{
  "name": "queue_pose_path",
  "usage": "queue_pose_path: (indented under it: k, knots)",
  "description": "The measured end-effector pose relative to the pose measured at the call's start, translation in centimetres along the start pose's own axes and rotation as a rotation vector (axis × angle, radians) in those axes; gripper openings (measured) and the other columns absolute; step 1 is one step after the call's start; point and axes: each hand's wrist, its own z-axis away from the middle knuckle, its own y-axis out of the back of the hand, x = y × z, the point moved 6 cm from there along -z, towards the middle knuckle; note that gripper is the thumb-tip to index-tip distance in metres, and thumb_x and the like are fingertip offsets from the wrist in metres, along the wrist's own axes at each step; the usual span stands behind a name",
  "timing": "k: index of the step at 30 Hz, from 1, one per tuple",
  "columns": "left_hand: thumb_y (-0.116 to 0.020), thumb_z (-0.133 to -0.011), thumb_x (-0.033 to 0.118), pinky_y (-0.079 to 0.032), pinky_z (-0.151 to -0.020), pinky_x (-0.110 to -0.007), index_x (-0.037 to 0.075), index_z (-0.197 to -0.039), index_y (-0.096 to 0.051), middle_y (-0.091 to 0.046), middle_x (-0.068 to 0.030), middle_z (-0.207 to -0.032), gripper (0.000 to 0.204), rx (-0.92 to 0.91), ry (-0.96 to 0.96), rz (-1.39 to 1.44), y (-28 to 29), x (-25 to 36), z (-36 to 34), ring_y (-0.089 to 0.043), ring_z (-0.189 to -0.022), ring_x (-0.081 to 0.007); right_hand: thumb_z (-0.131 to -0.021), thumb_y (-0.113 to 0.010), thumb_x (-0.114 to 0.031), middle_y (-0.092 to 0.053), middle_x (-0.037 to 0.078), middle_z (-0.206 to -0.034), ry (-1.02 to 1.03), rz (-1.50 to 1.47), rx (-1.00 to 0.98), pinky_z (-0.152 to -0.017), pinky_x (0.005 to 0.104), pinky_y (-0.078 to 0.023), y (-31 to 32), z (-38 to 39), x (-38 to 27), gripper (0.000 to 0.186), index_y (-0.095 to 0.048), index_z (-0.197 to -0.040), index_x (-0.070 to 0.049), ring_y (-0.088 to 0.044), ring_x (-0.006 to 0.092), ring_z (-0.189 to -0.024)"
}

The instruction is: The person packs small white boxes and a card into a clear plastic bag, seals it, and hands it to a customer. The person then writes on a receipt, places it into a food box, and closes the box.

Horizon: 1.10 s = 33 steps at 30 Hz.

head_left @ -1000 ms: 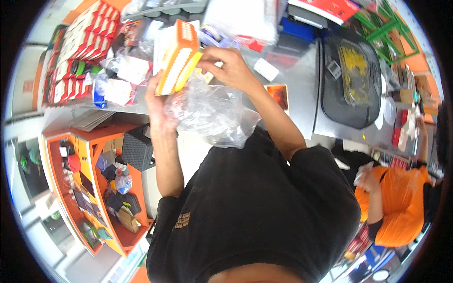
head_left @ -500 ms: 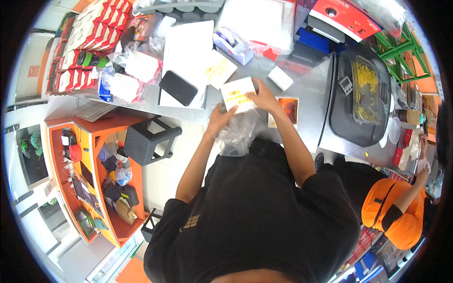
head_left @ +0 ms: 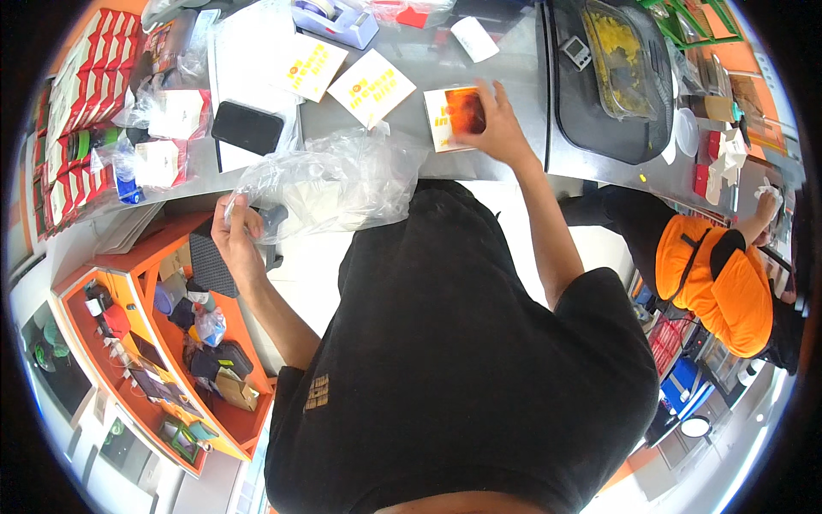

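My left hand [head_left: 235, 230] grips the edge of a clear crumpled plastic bag [head_left: 338, 180], which hangs off the front edge of the grey counter [head_left: 514, 94]. My right hand [head_left: 495, 128] rests on a small flat white box with an orange picture [head_left: 454, 118] lying on the counter. Two more flat white cards with yellow and red print [head_left: 372, 86] lie just beyond the bag. A black phone [head_left: 247, 127] lies on a white sheet to the left.
Red and white packets [head_left: 81, 94] fill the counter's far left. A tape dispenser [head_left: 336, 19] stands at the back. A black tray machine with yellow food [head_left: 612, 81] is at the right. A person in orange [head_left: 719, 274] crouches to the right. Orange shelves [head_left: 128, 343] stand at lower left.
My hands came apart: the left drew the plastic bag down off the counter's edge, the right set the white box on the counter. Earlier both held a box up with the bag.
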Motion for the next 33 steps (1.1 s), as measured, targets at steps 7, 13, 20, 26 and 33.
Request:
queue_pose_path:
  k: [7, 13, 20, 26, 33]
  knots:
    - [-0.067, -0.083, 0.009, -0.035, -0.053, -0.019, 0.003, -0.112, -0.056, -0.055, 0.0017, -0.069, 0.032, 0.031, -0.151, -0.368, -2.5, 8.7, 0.9, -0.042, -0.054, -0.0043, -0.045, -0.086, -0.046, -0.03, 0.019, -0.142, 0.369, 0.464, -0.214, -0.104, 0.0624, -0.023, -1.3, -0.4, -2.7, 0.114, -0.031, -0.141, -0.017, -0.025, 0.0363, -0.134]
    - [-0.068, -0.083, 0.009, -0.041, -0.071, -0.019, 0.003, -0.119, -0.055, -0.055, -0.0044, -0.096, 0.039, 0.061, -0.367, -0.442, 0.0, 12.2, 2.6, -0.05, -0.082, -0.0096, -0.054, -0.084, -0.038, -0.039, 0.018, -0.135, 0.459, 0.18, -0.351, -0.104, 0.0427, -0.033, -1.0, -2.1, -3.7, 0.098, -0.037, -0.136, -0.011, -0.038, 0.0353, -0.124]
    - [-0.065, -0.086, 0.011, -0.034, -0.053, -0.016, 0.004, -0.11, -0.057, -0.054, 0.001, -0.074, 0.027, -0.1, -0.192, -0.364, 0.6, 7.5, 3.8, -0.046, -0.061, -0.0027, -0.073, -0.073, -0.03, -0.057, 0.016, -0.115, 0.455, 0.0, -0.266, -0.092, 0.0366, -0.044, -0.1, -3.3, -1.8, 0.058, -0.052, -0.123, -0.009, -0.056, 0.0311, -0.103]
    - [-0.059, -0.09, 0.014, -0.023, -0.038, -0.016, 0.005, -0.111, -0.055, -0.044, 0.0053, -0.056, 0.023, -0.024, -0.116, -0.365, 3.4, 7.5, 5.9, -0.035, -0.045, 0.0001, -0.076, -0.07, -0.031, -0.059, 0.017, -0.113, 0.423, 0.19, 0.084, -0.088, 0.0388, -0.047, 2.7, -5.6, 0.5, 0.045, -0.058, -0.116, -0.012, -0.059, 0.0342, -0.099]
    - [-0.061, -0.089, 0.01, -0.032, -0.046, -0.017, 0.006, -0.12, -0.052, -0.054, 0.0011, -0.062, 0.033, -0.069, -0.11, -0.367, 3.4, 7.3, 6.8, -0.048, -0.055, -0.0038, -0.076, -0.071, -0.038, -0.061, 0.023, -0.11, -0.104, 0.147, 0.206, -0.086, 0.0433, -0.048, 1.3, -2.5, 1.2, 0.058, -0.053, -0.118, -0.002, -0.059, 0.0401, -0.099]
